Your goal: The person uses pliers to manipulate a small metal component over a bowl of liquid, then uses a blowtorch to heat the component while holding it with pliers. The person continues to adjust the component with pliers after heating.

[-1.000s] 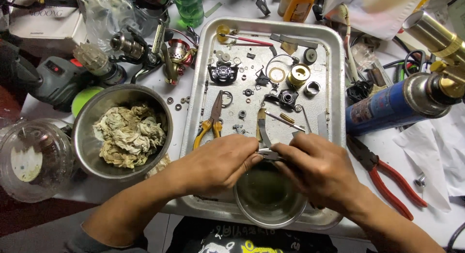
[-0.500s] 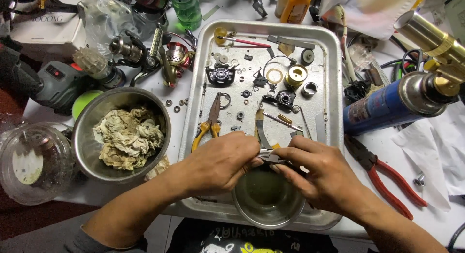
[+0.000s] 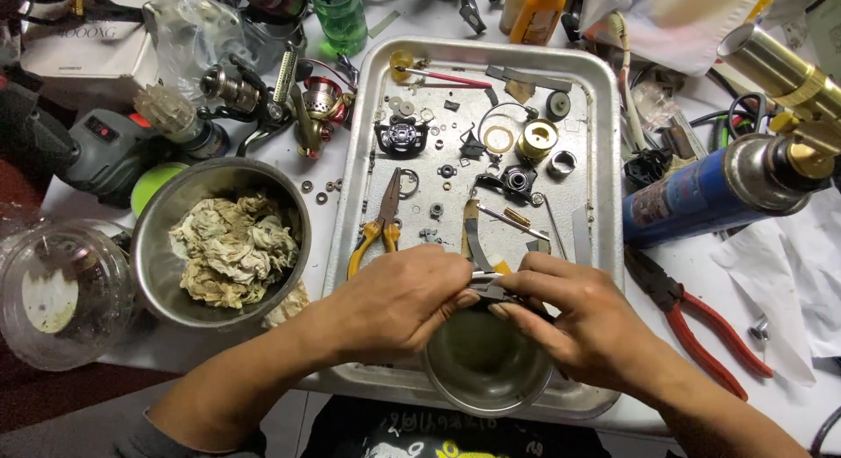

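A small metal part (image 3: 484,285) is being pinched between both hands, just above a steel cup (image 3: 487,370) at the tray's (image 3: 604,142) near edge. The left hand (image 3: 399,296) and right hand (image 3: 583,322) are both gripping it with their fingertips. Yellow pliers (image 3: 378,226) are lying just beyond, and a bowl (image 3: 158,283) of rags is sitting to the left.

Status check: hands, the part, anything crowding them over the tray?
Left hand and right hand both pinch a small metal part. Held over the small steel bowl in the tray. Yellow-handled pliers lie close by the left hand.

Cluttered white worktable (image 3: 815,397), dark floor (image 3: 53,397)
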